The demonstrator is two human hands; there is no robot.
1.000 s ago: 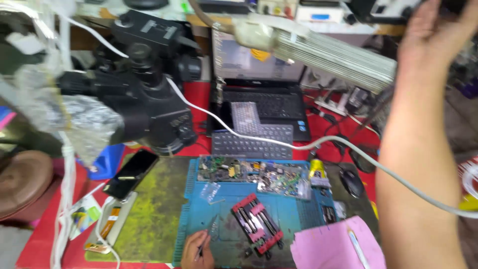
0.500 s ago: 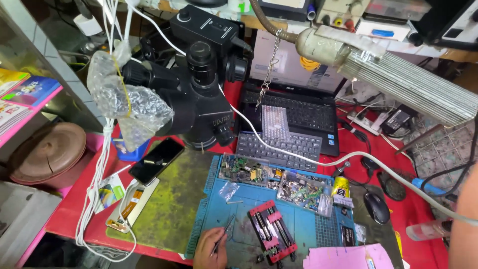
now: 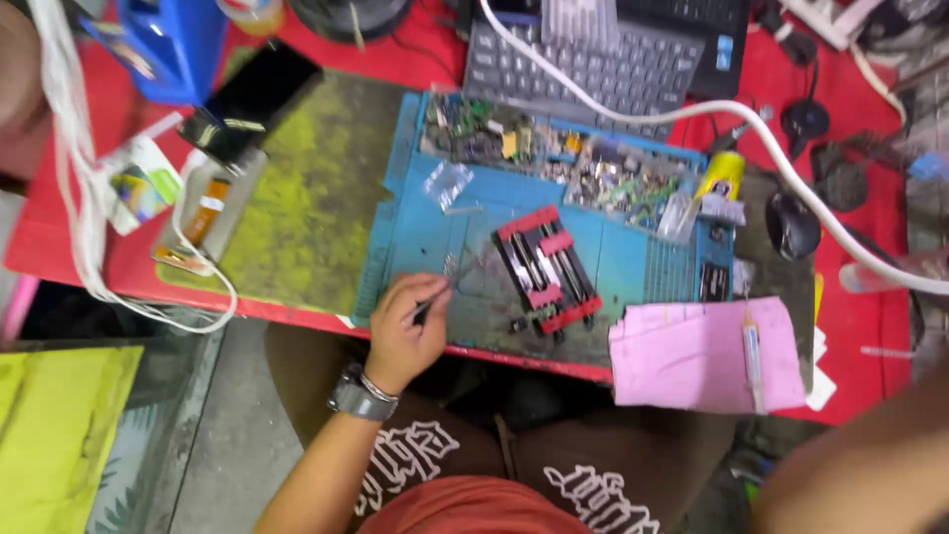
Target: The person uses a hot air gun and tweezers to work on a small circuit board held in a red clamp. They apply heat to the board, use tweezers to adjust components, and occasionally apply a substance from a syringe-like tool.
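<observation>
While view dropped, left hand [image 3: 403,331] still grips tweezers [image 3: 435,297] w/ fingers.

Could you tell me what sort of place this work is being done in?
Most likely an electronics repair bench. A blue work mat holds a red and black clamp jig and a tray strip of small loose components; the left hand holds tweezers over the mat, with a keyboard behind.
</observation>
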